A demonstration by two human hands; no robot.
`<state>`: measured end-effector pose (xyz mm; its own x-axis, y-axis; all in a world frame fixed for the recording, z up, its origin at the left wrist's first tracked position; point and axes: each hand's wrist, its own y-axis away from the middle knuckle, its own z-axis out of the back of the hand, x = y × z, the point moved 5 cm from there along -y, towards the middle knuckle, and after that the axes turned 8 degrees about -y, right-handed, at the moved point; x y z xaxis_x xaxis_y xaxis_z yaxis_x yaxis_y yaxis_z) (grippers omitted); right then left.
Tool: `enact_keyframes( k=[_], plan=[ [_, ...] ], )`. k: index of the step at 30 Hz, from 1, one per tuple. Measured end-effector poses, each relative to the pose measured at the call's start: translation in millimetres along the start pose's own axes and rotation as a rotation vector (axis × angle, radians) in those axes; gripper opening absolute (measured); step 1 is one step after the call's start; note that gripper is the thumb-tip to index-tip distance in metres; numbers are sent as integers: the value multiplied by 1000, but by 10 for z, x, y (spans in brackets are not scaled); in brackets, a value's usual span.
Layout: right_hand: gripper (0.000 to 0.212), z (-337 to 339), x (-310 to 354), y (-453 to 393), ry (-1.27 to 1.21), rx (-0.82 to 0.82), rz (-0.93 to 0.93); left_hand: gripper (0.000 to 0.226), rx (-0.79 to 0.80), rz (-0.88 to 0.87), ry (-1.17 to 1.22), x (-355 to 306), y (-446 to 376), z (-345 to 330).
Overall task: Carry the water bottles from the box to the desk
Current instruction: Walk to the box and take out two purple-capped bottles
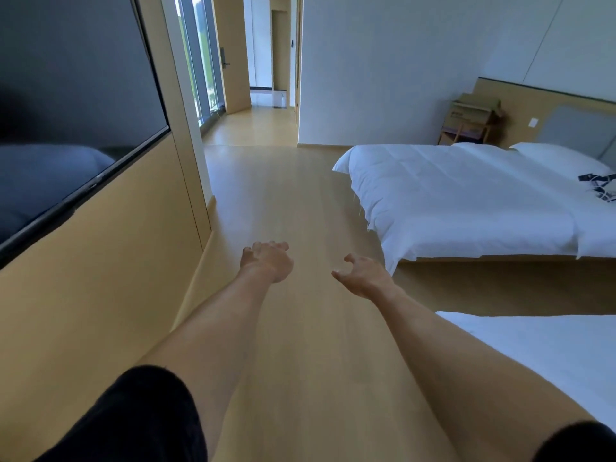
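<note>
So we've got our left hand (pixel 268 261) and right hand (pixel 361 276) out front, fingers loosely curled and empty, over the floor (pixel 300 201) lane between the TV wall (pixel 110 261) and the bed (pixel 466 201) edge, with no bottles or box in view.

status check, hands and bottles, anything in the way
Left hand and right hand both empty, fingers loose, held out over the floor. No bottles, box or desk in view. Bed to the right; walkway ahead unobstructed.

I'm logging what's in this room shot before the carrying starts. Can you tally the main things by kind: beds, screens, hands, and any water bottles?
Beds: 2 (far bed, near bed)
Screens: 1 (wall screen)
Hands: 2, both empty (left hand, right hand)
Water bottles: 0 in view
Total: 5
</note>
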<state>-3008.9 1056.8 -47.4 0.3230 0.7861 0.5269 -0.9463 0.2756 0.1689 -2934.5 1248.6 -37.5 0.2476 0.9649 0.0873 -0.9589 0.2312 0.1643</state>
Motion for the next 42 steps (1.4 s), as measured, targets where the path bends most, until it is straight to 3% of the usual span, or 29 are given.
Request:
enact_keyframes(
  k=[10, 18, 30, 42],
  plan=[
    [64, 139, 259, -1358, 19, -12, -47, 47, 13, -48, 47, 178, -1421, 269],
    [66, 226, 174, -2465, -4, 12, -67, 50, 42, -89, 33, -78, -2463, 301],
    [69, 665, -171, -4820, 24, 101, -53, 50, 70, -5, 106, -601, -4645, 676],
    [70, 982, 151, -6639, 108, 81, 85, 52, 49, 12, 91, -769, -6322, 980]
  ],
)
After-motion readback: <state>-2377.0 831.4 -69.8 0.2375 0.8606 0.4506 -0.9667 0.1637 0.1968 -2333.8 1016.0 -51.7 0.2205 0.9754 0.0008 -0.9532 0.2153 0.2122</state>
